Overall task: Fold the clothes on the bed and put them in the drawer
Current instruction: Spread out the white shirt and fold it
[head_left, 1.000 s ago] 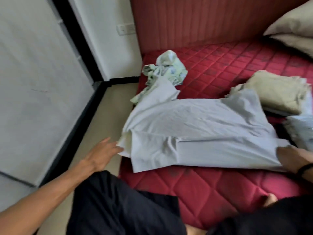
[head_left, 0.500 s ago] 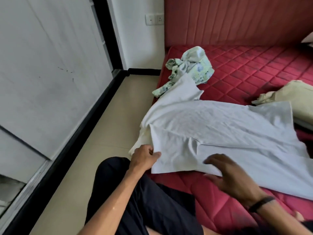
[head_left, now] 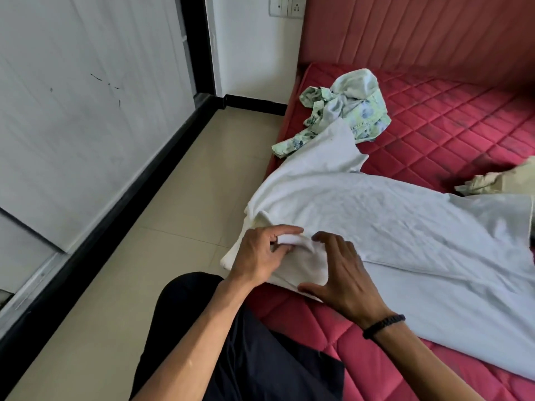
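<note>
While the pale white cotton T-shirt lies spread flat on the red quilted mattress, the left hand pinches a fold of its near sleeve. The right hand rests beside it, fingers spread, pressing the cloth. A crumpled green floral garment lies at twelve o'clock from the shirt.

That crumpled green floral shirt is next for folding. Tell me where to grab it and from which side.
Take the green floral shirt by the raised, bunched hump at its top, coming from above on the floor side of the bed. That hump stands clear of the mattress, whereas its lower strip lies flat and partly under the white T-shirt's sleeve, so lifting there would probably drag the T-shirt.
</note>
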Demonstrator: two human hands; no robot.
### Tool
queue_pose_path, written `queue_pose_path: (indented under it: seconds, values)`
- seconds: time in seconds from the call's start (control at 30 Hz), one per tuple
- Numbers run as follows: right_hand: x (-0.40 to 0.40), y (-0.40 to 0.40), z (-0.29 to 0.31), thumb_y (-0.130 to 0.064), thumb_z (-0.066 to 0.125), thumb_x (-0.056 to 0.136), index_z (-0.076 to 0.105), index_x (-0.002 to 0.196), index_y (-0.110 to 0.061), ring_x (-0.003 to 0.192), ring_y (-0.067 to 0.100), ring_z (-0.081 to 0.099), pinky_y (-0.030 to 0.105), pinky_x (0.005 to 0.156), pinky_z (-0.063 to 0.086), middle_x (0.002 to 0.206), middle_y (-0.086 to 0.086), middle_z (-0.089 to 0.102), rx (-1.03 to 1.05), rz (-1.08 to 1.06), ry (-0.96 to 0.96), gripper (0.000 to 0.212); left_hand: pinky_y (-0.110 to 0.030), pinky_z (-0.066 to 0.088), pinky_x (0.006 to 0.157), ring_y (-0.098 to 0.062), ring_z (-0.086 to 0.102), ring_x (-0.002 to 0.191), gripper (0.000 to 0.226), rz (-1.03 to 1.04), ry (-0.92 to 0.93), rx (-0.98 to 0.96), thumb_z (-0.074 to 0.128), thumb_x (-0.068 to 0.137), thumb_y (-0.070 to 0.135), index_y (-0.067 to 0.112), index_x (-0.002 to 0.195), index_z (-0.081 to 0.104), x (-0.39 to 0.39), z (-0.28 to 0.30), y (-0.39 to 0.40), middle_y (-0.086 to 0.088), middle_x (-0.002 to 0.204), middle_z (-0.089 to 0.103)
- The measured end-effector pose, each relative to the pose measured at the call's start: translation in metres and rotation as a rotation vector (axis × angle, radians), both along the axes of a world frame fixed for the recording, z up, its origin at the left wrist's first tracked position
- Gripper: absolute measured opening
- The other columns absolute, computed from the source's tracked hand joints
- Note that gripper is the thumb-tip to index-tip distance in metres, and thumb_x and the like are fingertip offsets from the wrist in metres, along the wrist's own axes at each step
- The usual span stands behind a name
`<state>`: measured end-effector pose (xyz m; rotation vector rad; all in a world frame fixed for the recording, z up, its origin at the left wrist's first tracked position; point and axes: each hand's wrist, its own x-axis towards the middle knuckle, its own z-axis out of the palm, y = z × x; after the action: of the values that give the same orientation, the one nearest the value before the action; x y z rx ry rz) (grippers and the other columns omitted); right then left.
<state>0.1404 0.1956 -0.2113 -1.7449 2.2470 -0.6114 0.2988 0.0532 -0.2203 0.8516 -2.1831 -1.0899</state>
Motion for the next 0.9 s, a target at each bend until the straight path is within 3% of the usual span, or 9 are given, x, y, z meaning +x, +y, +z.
queue_pose_path:
  seconds: [0.07, 0.2, 0.37, 0.53, 0.63, 0.73, 0.8, 0.87, 0.9]
  values:
    - [-0.008, -0.004, 0.003, -0.048, 0.082, 0.07, 0.047, 0.13, -0.033, 0.108, 0.018, 0.047, 0.037, 0.087, 0.045, 0.123, -0.009, 0.05, 0.035, -0.047, 0.066, 0.072, -0.013, 0.054, 0.087, -0.005, 0.071, 0.096, 0.036, 0.052, 0.017, -0.14, 0.082, 0.087, 0.022, 0.034, 0.12, 0.076, -0.005, 0.007, -0.004, 0.01, 0.108, 0.078]
    - [-0.015, -0.011, 0.008, -0.022, 0.077, 0.083, 0.062, 0.096, -0.018, 0.087, 0.024, 0.057, 0.035, 0.059, 0.046, 0.093, -0.004, 0.057, -0.098, -0.088, 0.251, 0.02, -0.023, 0.057, 0.085, -0.006, 0.07, 0.092, 0.036, 0.083, 0.044, -0.237, 0.083, 0.083, 0.037, 0.033, 0.118, 0.076, -0.004, 0.01, -0.01, 0.008, 0.103, 0.077]
    - [-0.013, -0.008, 0.014, -0.001, 0.069, 0.085, 0.061, 0.092, -0.011, 0.08, 0.026, 0.054, 0.037, 0.048, 0.046, 0.094, 0.003, 0.057, -0.289, -0.088, 0.422, 0.014, -0.029, 0.053, 0.081, -0.007, 0.056, 0.094, 0.031, 0.075, -0.115, -0.401, 0.087, 0.078, 0.02, 0.031, 0.101, 0.069, 0.011, 0.006, -0.012, 0.016, 0.1, 0.065]
    - [0.002, 0.026, -0.027, 0.004, 0.063, 0.076, 0.057, 0.092, -0.016, 0.084, 0.028, 0.053, 0.043, 0.065, 0.047, 0.098, 0.002, 0.053, -0.091, 0.113, 0.375, 0.027, -0.033, 0.054, 0.08, -0.017, 0.052, 0.098, 0.032, 0.069, -0.481, -0.348, 0.066, 0.089, -0.002, 0.027, 0.076, 0.074, 0.024, -0.015, -0.003, 0.002, 0.107, 0.055]
    - [0.004, 0.038, -0.025, -0.005, 0.062, 0.077, 0.066, 0.097, -0.025, 0.092, 0.014, 0.058, 0.035, 0.08, 0.052, 0.101, -0.012, 0.06, -0.072, 0.031, -0.049, 0.028, -0.035, 0.056, 0.082, -0.018, 0.053, 0.102, 0.033, 0.205, -0.323, -0.309, 0.059, 0.092, -0.003, 0.024, 0.083, 0.075, 0.022, -0.014, -0.004, 0.005, 0.106, 0.054]
    - [-0.001, 0.042, -0.01, -0.028, 0.071, 0.09, 0.071, 0.105, -0.029, 0.101, 0.002, 0.065, 0.026, 0.089, 0.054, 0.107, -0.018, 0.068, -0.18, -0.126, -0.334, 0.015, -0.042, 0.048, 0.103, -0.023, 0.053, 0.124, 0.028, 0.102, -0.147, -0.487, 0.049, 0.104, 0.026, 0.026, 0.121, 0.07, -0.003, -0.006, 0.015, 0.002, 0.131, 0.058]
    - [-0.017, 0.044, -0.009, -0.04, 0.061, 0.1, 0.065, 0.127, -0.031, 0.124, 0.001, 0.056, 0.027, 0.105, 0.047, 0.133, -0.016, 0.061, -0.26, -0.178, -0.166, 0.028, -0.05, 0.023, 0.125, -0.025, 0.018, 0.156, 0.055, -0.143, -0.365, -0.435, 0.025, 0.105, 0.061, 0.039, 0.154, 0.039, -0.027, -0.014, 0.036, 0.001, 0.167, 0.027]
    - [-0.044, 0.053, -0.019, -0.055, 0.04, 0.106, 0.036, 0.155, -0.041, 0.151, 0.009, 0.026, 0.033, 0.124, 0.024, 0.165, -0.011, 0.03, -0.078, -0.17, 0.023, 0.05, -0.058, -0.002, 0.126, -0.018, -0.024, 0.155, 0.073, -0.278, -0.657, -0.447, -0.001, 0.093, 0.08, 0.05, 0.16, -0.003, -0.041, -0.039, 0.046, 0.011, 0.17, -0.019]
    - [-0.059, 0.059, -0.027, -0.06, 0.03, 0.107, 0.018, 0.16, -0.046, 0.157, 0.013, 0.01, 0.038, 0.126, 0.011, 0.17, -0.011, 0.011, 0.07, -0.182, 0.09, 0.056, -0.059, -0.008, 0.125, -0.015, -0.031, 0.152, 0.077, -0.274, -0.694, -0.443, -0.006, 0.088, 0.084, 0.052, 0.158, -0.011, -0.042, -0.053, 0.042, 0.014, 0.167, -0.026]
